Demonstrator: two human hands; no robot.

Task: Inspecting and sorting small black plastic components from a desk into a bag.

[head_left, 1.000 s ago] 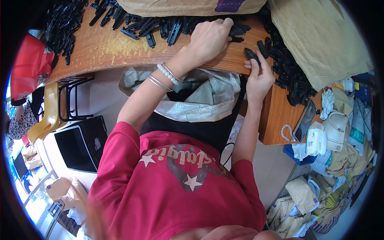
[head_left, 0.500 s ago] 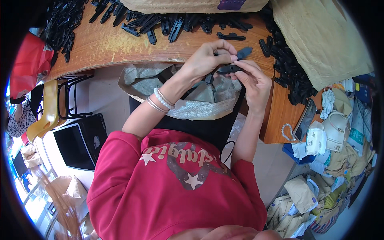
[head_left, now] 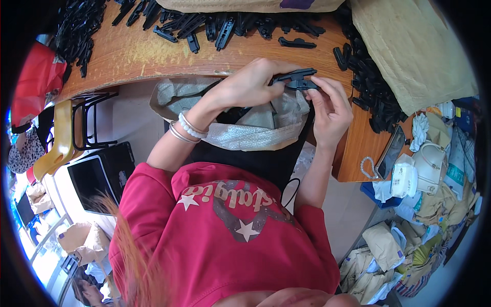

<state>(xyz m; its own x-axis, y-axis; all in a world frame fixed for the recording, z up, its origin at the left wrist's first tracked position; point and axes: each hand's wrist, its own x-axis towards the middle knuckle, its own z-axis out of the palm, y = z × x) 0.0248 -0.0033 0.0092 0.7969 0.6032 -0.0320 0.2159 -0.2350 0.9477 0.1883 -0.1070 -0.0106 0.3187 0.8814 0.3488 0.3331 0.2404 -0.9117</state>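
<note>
Over the table's front edge, my left hand (head_left: 251,84), with bracelets on its wrist, is closed around a long black plastic part (head_left: 296,73). My right hand (head_left: 332,108) pinches the end of a similar black plastic piece (head_left: 302,84) between thumb and fingers. The two pieces lie one against the other; whether they are joined I cannot tell. Below my hands a woven silvery sack (head_left: 250,138) gapes at my lap, with some dark pieces inside. A single black part (head_left: 297,43) rests on the table just beyond my hands.
Black parts line the back of the wooden table (head_left: 128,56), with heaps at left (head_left: 76,30) and right (head_left: 373,97). Big brown paper sacks (head_left: 409,51) stand at the back and right. A phone (head_left: 391,153) lies at the right edge, beside a white bag (head_left: 429,163).
My left hand has turned knuckles-up and shifted slightly left. The black pieces have come level side by side between my hands. My right hand has moved a little right.
</note>
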